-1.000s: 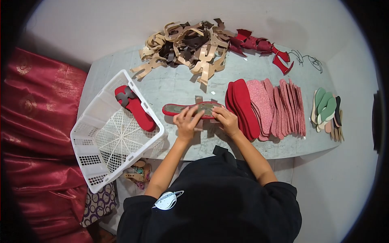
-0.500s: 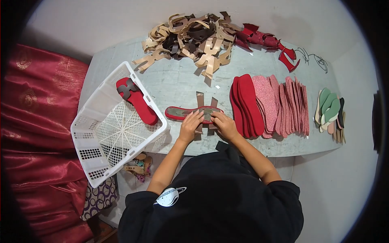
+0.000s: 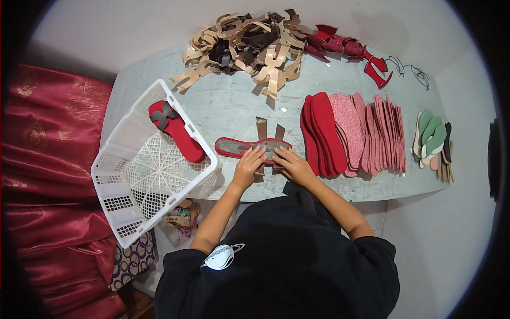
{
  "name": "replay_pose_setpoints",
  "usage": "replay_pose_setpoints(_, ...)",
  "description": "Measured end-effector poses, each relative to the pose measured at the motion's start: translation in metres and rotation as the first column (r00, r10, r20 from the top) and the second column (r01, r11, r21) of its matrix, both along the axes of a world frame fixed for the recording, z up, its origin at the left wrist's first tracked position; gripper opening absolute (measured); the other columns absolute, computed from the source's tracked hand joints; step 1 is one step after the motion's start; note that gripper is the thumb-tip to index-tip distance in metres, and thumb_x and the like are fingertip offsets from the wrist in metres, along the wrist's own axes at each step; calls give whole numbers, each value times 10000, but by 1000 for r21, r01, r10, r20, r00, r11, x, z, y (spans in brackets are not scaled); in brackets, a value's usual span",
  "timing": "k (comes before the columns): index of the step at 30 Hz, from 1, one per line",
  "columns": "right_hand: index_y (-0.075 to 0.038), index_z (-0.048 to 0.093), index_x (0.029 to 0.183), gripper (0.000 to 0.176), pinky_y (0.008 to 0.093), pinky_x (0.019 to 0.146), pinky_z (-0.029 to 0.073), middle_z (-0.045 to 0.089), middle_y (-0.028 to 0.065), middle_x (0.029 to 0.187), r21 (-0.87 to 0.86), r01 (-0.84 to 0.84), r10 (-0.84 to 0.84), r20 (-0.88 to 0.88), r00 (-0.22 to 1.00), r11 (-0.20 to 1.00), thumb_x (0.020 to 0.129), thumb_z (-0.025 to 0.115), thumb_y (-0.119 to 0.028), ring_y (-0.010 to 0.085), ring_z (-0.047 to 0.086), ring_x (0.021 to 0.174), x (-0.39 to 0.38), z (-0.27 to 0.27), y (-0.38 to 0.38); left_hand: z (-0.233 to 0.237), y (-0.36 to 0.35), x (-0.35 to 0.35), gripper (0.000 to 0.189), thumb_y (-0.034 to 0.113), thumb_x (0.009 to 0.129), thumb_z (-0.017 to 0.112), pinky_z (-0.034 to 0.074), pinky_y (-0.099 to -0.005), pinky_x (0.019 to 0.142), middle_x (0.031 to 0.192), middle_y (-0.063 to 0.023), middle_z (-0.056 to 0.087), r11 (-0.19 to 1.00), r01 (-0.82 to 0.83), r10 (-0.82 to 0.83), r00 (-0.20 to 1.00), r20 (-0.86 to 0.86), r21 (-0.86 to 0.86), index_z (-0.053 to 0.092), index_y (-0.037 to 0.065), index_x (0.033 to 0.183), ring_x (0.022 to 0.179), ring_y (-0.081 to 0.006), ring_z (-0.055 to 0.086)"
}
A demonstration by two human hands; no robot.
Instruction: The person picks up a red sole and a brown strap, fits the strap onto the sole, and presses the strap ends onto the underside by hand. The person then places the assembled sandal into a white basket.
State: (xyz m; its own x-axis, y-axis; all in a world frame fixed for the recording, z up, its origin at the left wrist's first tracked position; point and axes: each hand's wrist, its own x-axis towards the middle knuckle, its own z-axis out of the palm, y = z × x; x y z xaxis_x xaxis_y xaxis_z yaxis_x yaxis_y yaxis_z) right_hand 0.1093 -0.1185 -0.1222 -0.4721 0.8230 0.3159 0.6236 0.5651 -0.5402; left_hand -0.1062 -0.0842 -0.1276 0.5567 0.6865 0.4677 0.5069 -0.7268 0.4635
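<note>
A red-edged sandal sole (image 3: 231, 147) lies underside up on the table, its grey-brown inner face showing. Brown strap ends (image 3: 261, 127) stick out from beneath it on the far and near sides. My left hand (image 3: 249, 165) grips the near edge at the sole's middle, fingertips pressing on its face. Close beside it, my right hand (image 3: 293, 164) holds the right part, with its fingers laid over the face and thumb at the near edge. The undersides of both hands are hidden.
Left is a white plastic basket (image 3: 192, 179) containing a red sandal (image 3: 181, 137) with a dark strap. Red soles (image 3: 323, 135) and pink patterned soles (image 3: 374, 135) stand stacked at right. Behind lie heaped beige and brown straps (image 3: 247, 48) and red straps (image 3: 340, 45). Green insoles (image 3: 433, 135) lie far right.
My right hand has shifted slightly left along the sole, its fingers reaching flatter over the face. My left hand stays at nearly the same place. The whole view has tilted slightly.
</note>
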Motion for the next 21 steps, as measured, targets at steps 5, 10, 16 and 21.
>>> replay_pose_setpoints(5,-89,499,1212,577,443,1011,356,441,126,1305,7,-13,13,20,1000,1000,660,657,-30,315,412,1220,0,-7,-2,-1,0,-3,350,-4,699,584,388,-430,974,1219,-107,545,999,9,-10,1000,-20,-39,617,65,1041,1152,-294,498)
replay_pose_setpoints(10,-89,524,1187,550,441,1011,358,449,127,1298,-9,-15,16,20,1000,1000,657,654,-20,316,407,1224,0,-11,-1,-1,0,-5,391,-15,672,603,390,-426,975,1211,-100,550,997,38,-40,998,-39,-61,613,74,1053,1150,-294,495)
replay_pose_setpoints(16,-84,534,1175,532,443,1004,363,461,127,1287,0,-4,4,5,1000,1000,660,646,-15,319,409,1223,-1,-10,-3,-2,-2,-2,489,-18,575,670,393,-433,967,1181,-96,557,998,14,-16,1000,-23,-58,601,70,1051,1134,-302,498)
replay_pose_setpoints(21,-83,550,1160,497,453,996,368,470,128,1280,17,15,-15,-2,1000,1000,675,644,-32,319,414,1219,-3,-15,-2,-1,-5,3,461,-27,565,663,393,-440,958,1164,-101,561,997,-24,24,1000,-11,-73,599,66,1012,1126,-309,500)
